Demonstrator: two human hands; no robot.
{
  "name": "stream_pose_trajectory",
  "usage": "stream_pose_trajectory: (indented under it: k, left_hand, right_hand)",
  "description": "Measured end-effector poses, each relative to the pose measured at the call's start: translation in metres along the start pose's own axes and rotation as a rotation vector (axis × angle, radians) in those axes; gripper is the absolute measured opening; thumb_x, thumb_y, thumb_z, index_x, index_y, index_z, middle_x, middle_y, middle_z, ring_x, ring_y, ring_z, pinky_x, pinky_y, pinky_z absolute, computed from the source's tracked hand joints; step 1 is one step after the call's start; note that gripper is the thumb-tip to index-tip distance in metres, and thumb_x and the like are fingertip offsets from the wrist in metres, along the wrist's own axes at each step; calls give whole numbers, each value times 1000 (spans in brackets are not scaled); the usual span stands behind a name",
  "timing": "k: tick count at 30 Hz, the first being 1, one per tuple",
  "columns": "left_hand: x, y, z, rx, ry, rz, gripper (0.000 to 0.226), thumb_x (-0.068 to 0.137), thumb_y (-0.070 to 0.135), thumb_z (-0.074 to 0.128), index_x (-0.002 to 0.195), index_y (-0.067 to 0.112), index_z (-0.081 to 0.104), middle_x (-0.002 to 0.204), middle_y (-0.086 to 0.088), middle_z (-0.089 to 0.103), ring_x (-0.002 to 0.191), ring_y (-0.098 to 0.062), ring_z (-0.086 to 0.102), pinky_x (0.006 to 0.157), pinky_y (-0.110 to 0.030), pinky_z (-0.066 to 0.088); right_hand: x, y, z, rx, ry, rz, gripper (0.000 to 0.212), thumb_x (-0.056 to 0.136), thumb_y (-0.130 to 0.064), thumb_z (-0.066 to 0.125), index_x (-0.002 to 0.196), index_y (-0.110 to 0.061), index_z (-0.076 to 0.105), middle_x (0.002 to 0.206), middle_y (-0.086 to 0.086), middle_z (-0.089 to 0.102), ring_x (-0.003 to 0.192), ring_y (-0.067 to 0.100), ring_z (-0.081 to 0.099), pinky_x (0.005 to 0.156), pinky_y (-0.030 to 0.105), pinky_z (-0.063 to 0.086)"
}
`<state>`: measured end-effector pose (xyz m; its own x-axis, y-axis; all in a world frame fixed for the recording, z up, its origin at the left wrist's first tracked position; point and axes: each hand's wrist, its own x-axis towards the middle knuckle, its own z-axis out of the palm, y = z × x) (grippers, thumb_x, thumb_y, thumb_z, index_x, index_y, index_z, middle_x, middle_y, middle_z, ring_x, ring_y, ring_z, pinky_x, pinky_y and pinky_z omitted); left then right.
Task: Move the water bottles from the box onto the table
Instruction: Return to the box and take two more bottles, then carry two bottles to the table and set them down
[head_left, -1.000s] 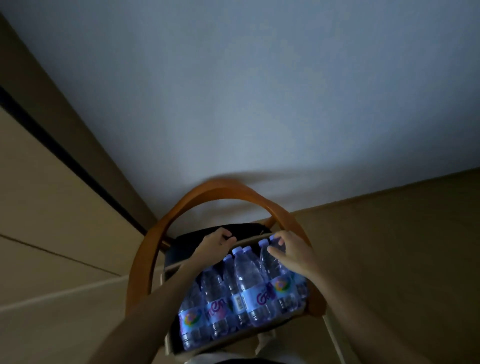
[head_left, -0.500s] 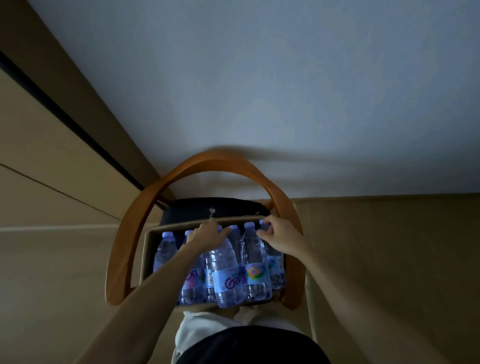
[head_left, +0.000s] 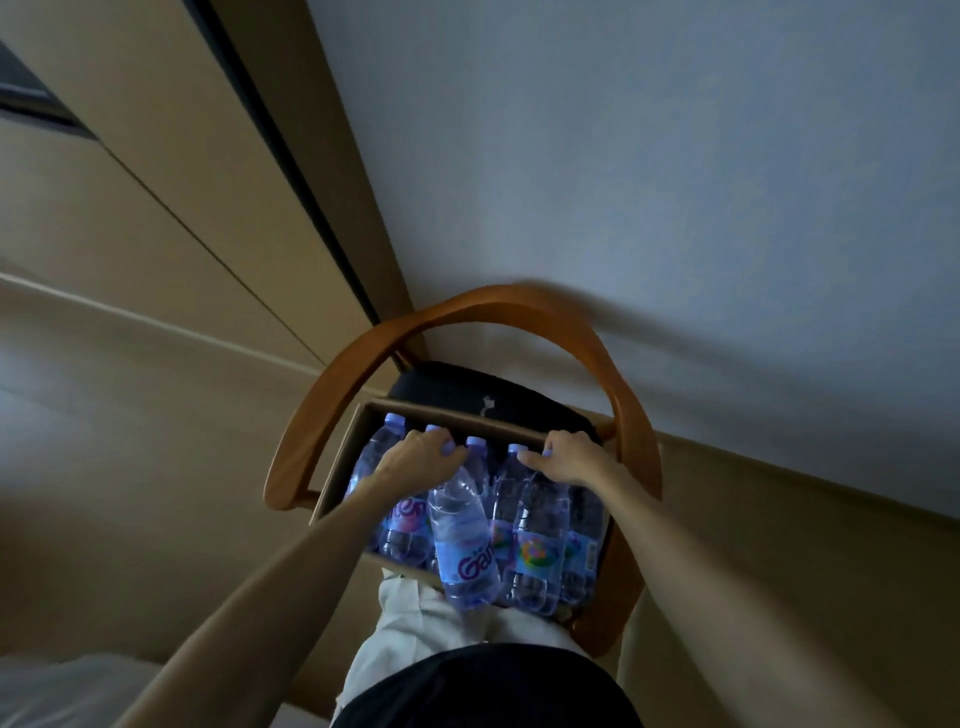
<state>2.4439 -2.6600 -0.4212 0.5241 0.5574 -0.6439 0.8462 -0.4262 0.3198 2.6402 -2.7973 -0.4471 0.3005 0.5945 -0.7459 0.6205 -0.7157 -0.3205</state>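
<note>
Gripping capped bottle tops (head_left: 461, 540) in the box (head_left: 340, 462): left hand (head_left: 421, 457), right hand (head_left: 569, 460).

light: dim, bluish | shadows: soft | edges: wide-angle warp — slight motion blur

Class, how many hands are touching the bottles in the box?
2. The left hand grips a bottle near the box's middle; the right hand grips another towards its right. None seems hidden.

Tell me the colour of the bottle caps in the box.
Pale lilac-blue caps on every bottle; the head view, the only one, shows them.
</note>
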Motion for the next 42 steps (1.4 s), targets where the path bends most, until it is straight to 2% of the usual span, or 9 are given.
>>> stream_pose_trajectory:
  k: [6,10,13,18,23,28,30,39,42]
  left_hand:
    - [-17,2,-3,-12,38,34,42,88,61,48,88,19,55,80,-1,57,81,-23,60,70,-33,47]
    - [-30,4,-13,-44,-56,145,25,92,30,47,86,9,59,90,-13,66,85,-28,64,74,-34,47]
    - [-43,-3,-30,-62,-70,218,22,94,25,46,79,11,55,81,-6,63,72,-19,58,69,-30,44]
    - [-64,-32,-81,-71,50,341,21,94,23,48,81,11,58,75,5,55,64,-8,49,65,-26,42]
    - [-97,-77,-141,-84,281,351,27,94,16,50,69,25,46,66,6,52,55,1,44,56,-22,36]
    - [-155,-134,-208,-126,568,305,27,92,10,51,68,24,49,61,6,56,59,-15,54,60,-31,43]
    - [-181,-157,-232,-138,720,280,20,90,6,52,72,15,52,57,5,52,57,-19,49,59,-31,40]
    - [-289,-265,-334,-178,1268,67,12,86,20,53,75,19,57,54,8,52,54,-18,49,53,-26,35]
    - [-323,-309,-364,-281,1427,43,13,89,22,53,79,20,61,65,7,62,61,-13,58,52,-21,41]
  right_hand:
    - [-1,-12,-2,15,-46,-76,38,83,-50,48,64,-17,40,63,0,46,55,18,44,55,34,33]
    - [-13,-30,-10,14,-79,-175,26,73,-41,47,65,-17,46,64,1,50,55,18,45,52,33,34]
    - [-18,-39,-20,-21,-55,-234,36,71,-42,47,78,-9,61,75,10,63,63,18,55,56,34,41]
    - [-31,-69,-49,-2,53,-291,24,78,-36,48,67,-18,59,65,-4,60,57,13,54,52,29,38]
    - [-51,-133,-77,65,215,-381,18,82,-29,53,71,-18,62,68,-4,64,59,10,57,52,25,43]
    - [-79,-227,-99,88,340,-515,19,83,-24,54,69,-13,60,63,-2,60,57,13,53,40,17,36]
    - [-90,-269,-107,84,379,-587,20,85,-23,53,69,-15,61,68,1,63,65,16,58,48,21,41]
    - [-154,-475,-129,118,579,-944,18,82,-29,54,68,-20,59,66,-9,64,65,6,58,54,21,45]
    - [-172,-541,-129,182,614,-1038,18,82,-27,54,68,-17,57,57,-18,61,56,-3,54,46,10,38]
